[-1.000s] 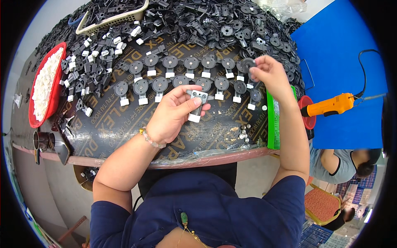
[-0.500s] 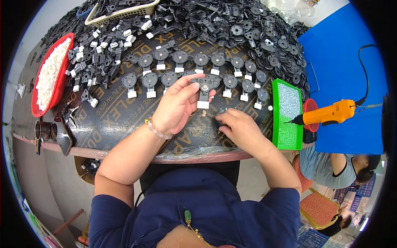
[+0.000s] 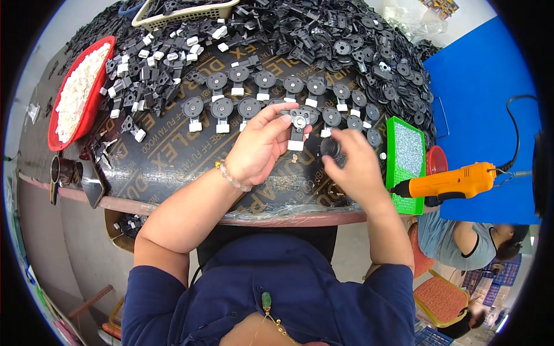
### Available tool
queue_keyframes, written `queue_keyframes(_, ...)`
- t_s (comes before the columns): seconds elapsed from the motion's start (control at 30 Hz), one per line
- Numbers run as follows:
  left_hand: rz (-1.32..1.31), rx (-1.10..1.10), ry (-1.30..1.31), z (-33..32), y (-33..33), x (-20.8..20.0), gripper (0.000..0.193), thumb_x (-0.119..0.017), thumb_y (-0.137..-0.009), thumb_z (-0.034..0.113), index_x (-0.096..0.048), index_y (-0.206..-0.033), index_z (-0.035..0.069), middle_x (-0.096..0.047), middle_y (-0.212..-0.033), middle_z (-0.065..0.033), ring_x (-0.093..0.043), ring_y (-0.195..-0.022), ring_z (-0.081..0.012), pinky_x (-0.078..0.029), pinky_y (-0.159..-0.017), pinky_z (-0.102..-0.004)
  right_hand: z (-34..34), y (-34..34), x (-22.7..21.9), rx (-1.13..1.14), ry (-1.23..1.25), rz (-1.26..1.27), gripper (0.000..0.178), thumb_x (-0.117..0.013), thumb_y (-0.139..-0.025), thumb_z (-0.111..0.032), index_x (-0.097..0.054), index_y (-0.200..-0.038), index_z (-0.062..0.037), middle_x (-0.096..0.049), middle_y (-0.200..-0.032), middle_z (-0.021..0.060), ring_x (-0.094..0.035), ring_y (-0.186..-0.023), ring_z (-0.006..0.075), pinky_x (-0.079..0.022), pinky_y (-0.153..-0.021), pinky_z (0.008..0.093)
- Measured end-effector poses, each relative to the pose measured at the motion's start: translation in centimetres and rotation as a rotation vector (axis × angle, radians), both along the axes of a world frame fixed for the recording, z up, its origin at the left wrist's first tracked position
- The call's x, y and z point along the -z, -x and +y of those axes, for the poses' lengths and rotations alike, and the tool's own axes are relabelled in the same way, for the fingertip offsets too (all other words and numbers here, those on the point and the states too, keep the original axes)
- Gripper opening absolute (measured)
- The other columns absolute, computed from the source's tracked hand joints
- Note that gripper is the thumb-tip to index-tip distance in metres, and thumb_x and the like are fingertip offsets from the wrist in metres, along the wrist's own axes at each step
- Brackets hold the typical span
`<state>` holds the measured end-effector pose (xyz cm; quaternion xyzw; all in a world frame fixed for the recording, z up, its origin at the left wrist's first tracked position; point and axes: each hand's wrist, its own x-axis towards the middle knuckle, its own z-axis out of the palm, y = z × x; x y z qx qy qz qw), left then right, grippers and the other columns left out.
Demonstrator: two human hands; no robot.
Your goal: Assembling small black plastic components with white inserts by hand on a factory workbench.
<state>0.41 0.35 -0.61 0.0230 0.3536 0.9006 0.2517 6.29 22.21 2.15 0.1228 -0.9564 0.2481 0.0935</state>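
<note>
My left hand (image 3: 261, 141) pinches a black plastic bracket (image 3: 298, 131) with a white end piece, held upright above the table. A pale ring shows in the middle of its upper part. To its right, my right hand (image 3: 360, 167) is somewhat smeared by motion and grips a round black disc (image 3: 330, 146) between thumb and fingers. The disc is tilted and apart from the bracket. Just beyond both hands stand two rows of similar black brackets with round discs (image 3: 221, 108) on top, most with white ends toward me.
Heaped black parts (image 3: 323, 34) cover the table's far side. A red basket (image 3: 56, 134) of white pieces lies left, a beige basket (image 3: 190, 16) at the back. At right are a green tray (image 3: 397, 183) of small metal pieces, an orange electric screwdriver (image 3: 450, 180) and a blue panel (image 3: 490, 115).
My right hand has risen off the table and moved right with the disc, which now shows more fully. My left hand keeps its hold on the bracket. The whole view has shifted slightly.
</note>
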Motion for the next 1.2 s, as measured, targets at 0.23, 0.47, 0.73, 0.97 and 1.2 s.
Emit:
queue_keyframes(0.23, 0.009, 0.077, 0.013, 0.3, -0.4, -0.2, 0.028, -0.05, -0.106, 0.011, -0.056, -0.132, 0.002, -0.066, -0.117, -0.0103, -0.066, -0.106, -0.0166, -0.056, -0.092, -0.0361, -2.6, 2.1, -3.6, -0.174, 0.177, 0.117, 0.053, -0.075, -0.076, -0.003, -0.063, -0.128, -0.0016, -0.064, -0.12, 0.014, -0.064, -0.105, 0.0259, -0.051, -0.092, 0.0347)
queue_keyframes(0.47, -0.029, 0.074, -0.012, 0.3, -0.5, -0.2, 0.03, -0.046, -0.107, 0.012, -0.057, -0.134, 0.003, -0.065, -0.112, -0.0051, -0.064, -0.101, -0.0113, -0.055, -0.093, -0.0297, -3.5, 3.3, -4.5, -0.241, 0.011, 0.048, 0.05, -0.076, -0.076, -0.007, -0.066, -0.124, -0.0029, -0.063, -0.118, 0.0141, -0.061, -0.111, 0.0331, -0.049, -0.097, 0.0402)
queue_keyframes(0.73, 0.018, 0.065, -0.023, -0.1, -0.2, 1.0, 0.037, -0.048, -0.106, 0.012, -0.051, -0.141, 0.003, -0.064, -0.124, -0.0079, -0.062, -0.114, -0.0169, -0.051, -0.101, -0.0348, -4.5, 4.2, -5.3, -0.29, -0.091, 0.032, 0.05, -0.077, -0.074, -0.007, -0.067, -0.123, -0.0032, -0.064, -0.116, 0.0154, -0.063, -0.108, 0.0337, -0.05, -0.095, 0.0401)
queue_keyframes(0.97, 1.346, -0.744, 0.661, -1.1, -1.6, -2.1, 0.051, -0.058, -0.094, 0.018, -0.053, -0.143, 0.006, -0.04, -0.152, -0.0267, -0.036, -0.143, -0.0485, -0.03, -0.117, -0.0558, -6.1, 9.5, -5.8, -0.313, 0.145, 0.16, 0.047, -0.076, -0.073, -0.007, -0.068, -0.119, -0.0008, -0.068, -0.112, 0.016, -0.067, -0.103, 0.0301, -0.053, -0.092, 0.036)
queue_keyframes(1.2, 1.771, -0.915, 0.513, -0.9, -4.1, -1.7, 0.036, -0.072, -0.087, 0.022, -0.07, -0.122, 0.018, -0.058, -0.142, -0.0138, -0.054, -0.133, -0.0324, -0.038, -0.114, -0.0485, -18.4, 12.3, 0.2, -0.747, 0.21, 0.268, 0.05, -0.08, -0.07, -0.016, -0.068, -0.117, -0.0054, -0.067, -0.109, 0.0129, -0.059, -0.11, 0.0339, -0.046, -0.1, 0.0442)
